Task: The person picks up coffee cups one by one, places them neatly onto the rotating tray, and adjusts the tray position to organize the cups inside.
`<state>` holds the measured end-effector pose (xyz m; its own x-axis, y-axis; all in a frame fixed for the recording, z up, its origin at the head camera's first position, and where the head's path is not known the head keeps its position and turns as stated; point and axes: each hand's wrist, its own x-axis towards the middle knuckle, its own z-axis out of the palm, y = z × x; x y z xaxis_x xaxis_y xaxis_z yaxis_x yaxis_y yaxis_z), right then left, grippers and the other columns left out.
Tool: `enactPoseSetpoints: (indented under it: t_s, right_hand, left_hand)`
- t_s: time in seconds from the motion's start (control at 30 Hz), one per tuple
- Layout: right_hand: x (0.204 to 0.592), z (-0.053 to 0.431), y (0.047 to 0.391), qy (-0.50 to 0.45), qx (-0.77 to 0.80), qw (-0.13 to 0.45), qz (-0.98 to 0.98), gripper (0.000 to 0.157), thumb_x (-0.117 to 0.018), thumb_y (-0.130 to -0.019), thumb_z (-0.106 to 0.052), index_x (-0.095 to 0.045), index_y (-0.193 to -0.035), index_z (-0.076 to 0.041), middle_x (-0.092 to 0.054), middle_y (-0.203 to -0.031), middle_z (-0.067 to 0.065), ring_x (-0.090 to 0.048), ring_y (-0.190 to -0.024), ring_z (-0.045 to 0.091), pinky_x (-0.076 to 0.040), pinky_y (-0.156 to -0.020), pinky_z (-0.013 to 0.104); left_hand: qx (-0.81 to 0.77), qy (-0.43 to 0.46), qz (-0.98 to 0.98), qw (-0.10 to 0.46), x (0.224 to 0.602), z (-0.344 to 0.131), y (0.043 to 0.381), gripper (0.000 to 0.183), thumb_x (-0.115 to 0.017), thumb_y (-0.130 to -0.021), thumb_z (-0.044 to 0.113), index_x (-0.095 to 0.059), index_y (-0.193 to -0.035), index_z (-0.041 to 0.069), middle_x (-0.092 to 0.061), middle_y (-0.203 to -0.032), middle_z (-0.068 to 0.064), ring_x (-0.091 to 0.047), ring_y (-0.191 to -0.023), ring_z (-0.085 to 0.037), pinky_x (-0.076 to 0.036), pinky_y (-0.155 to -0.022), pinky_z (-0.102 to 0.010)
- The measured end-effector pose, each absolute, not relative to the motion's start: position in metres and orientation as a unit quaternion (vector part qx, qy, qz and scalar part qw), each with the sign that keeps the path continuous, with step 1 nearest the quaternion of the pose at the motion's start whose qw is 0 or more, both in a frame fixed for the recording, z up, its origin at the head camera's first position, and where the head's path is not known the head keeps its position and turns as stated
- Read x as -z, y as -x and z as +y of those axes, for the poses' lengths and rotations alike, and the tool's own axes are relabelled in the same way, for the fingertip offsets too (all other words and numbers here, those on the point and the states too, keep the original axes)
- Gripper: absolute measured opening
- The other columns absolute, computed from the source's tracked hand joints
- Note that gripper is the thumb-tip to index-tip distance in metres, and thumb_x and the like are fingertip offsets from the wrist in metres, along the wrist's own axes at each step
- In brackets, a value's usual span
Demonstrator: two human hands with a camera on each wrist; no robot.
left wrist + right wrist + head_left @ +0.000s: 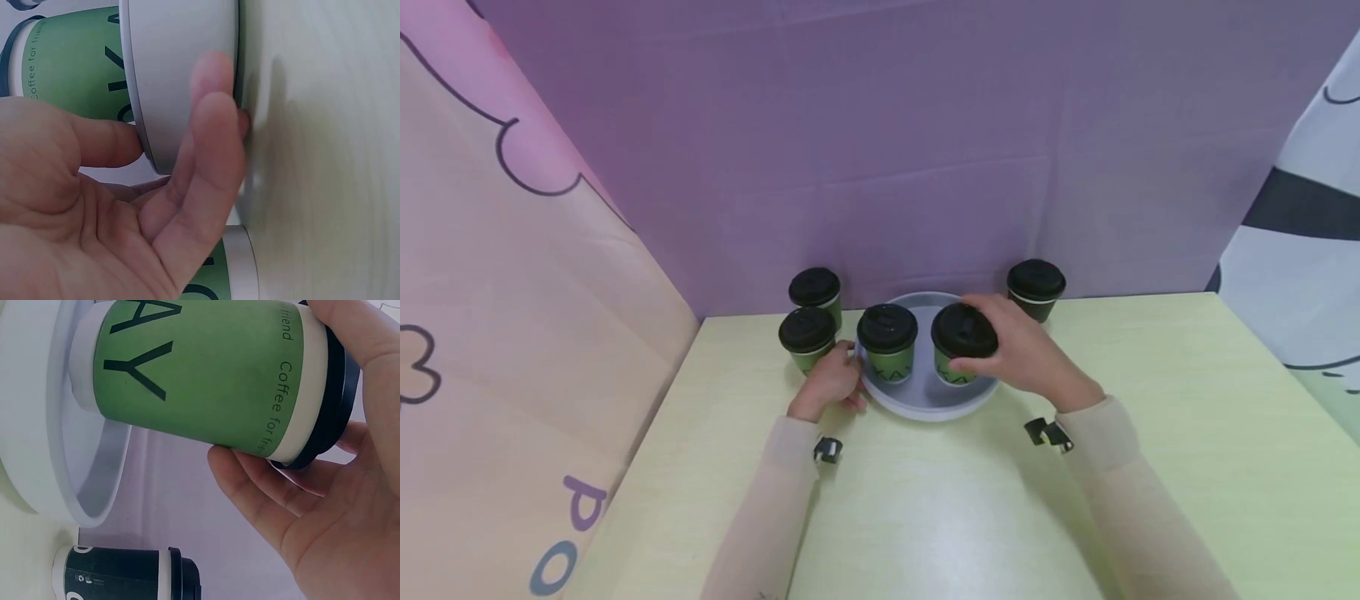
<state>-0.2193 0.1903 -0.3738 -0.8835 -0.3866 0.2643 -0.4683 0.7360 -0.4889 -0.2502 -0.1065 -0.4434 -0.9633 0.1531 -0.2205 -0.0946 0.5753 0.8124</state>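
A round, pale grey rimmed tray (934,411) rests on the table. My left hand (831,379) grips its left edge, thumb at the rim and fingers along the outer wall in the left wrist view. My right hand (1030,354) holds a green paper coffee cup (206,375) with a black lid, thumb and fingers around its upper part. That cup is over the right half of the tray, tilted in the right wrist view; whether its base touches the tray I cannot tell. Another green coffee cup (889,342) stands upright on the tray's left half.
Two more green lidded cups, a nearer one (807,332) and a farther one (816,290), stand left of the tray. A dark lidded cup (1035,290) stands behind my right hand. A purple cloth (880,150) hangs along the back edge of the pale table (910,500).
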Motion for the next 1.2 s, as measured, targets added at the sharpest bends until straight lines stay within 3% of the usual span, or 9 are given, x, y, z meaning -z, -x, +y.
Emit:
enactPoseSetpoints:
  t_s: [0.4,0.67,1.2]
  right_hand:
    - [0.379,0.180,0.217,-0.244,-0.280,0.064,-0.926,0.098,-0.092,-0.074,-0.044,-0.044,-0.152,-0.010,-0.053,-0.148,0.016,-0.051,-0.134,0.036,-0.043,-0.111,0.059]
    - [0.385,0.178,0.220,-0.243,-0.272,0.051,-0.930,0.099,-0.089,-0.075,-0.049,-0.042,-0.154,-0.011,-0.051,-0.152,0.016,-0.048,-0.139,0.038,-0.040,-0.113,0.059]
    - [0.392,0.176,0.222,-0.259,-0.265,0.057,-0.927,0.101,-0.087,-0.075,-0.054,-0.042,-0.154,-0.008,-0.049,-0.154,0.017,-0.046,-0.142,0.039,-0.038,-0.116,0.059]
  left_hand:
    - [-0.450,-0.019,0.879,0.157,0.438,-0.108,0.248,0.054,-0.042,-0.107,0.020,-0.031,-0.157,0.002,-0.071,-0.095,-0.023,-0.070,-0.058,-0.024,-0.060,-0.058,-0.037]
    - [-0.447,-0.021,0.876,0.181,0.436,-0.109,0.245,0.052,-0.044,-0.104,0.017,-0.036,-0.152,-0.002,-0.073,-0.095,-0.020,-0.071,-0.061,-0.026,-0.061,-0.061,-0.038]
    - [-0.444,-0.026,0.874,0.196,0.431,-0.108,0.242,0.045,-0.043,-0.105,0.016,-0.040,-0.146,0.000,-0.073,-0.099,-0.020,-0.073,-0.066,-0.028,-0.061,-0.065,-0.040]
